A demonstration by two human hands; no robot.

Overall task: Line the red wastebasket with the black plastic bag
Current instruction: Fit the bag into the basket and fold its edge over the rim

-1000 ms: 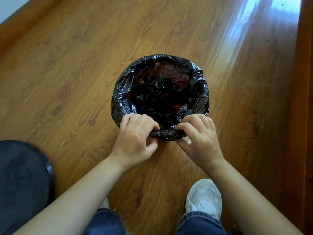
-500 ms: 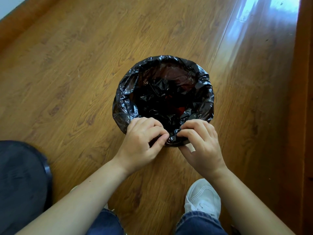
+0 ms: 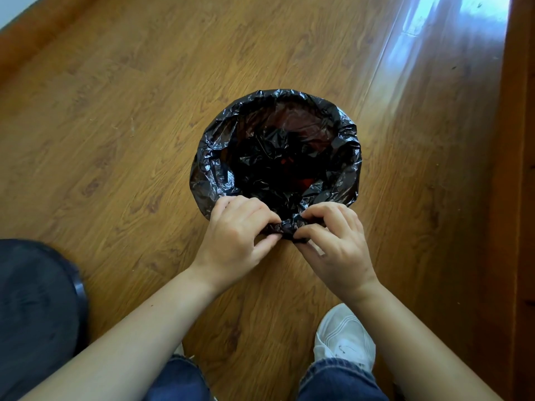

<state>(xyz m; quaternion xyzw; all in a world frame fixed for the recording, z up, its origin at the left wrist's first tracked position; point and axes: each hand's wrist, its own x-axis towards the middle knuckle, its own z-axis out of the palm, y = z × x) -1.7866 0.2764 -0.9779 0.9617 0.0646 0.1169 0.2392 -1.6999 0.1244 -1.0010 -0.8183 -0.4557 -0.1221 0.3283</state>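
Bright daylight glares off the floor [image 3: 428, 39] top right; sharp, edges slightly bowed

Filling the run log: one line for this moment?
bag over bin rim | left hand pinches slack | right hand pinches slack

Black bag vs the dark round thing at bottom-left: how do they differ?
The black bag is crinkled and glossy; the dark round object looks smooth and matt, with a shiny edge. The bag lies fully inside the frame; the object is cut off by it. The left hand and right hand pinch the bag's near edge; nothing touches the object. Both are dark and round in outline.
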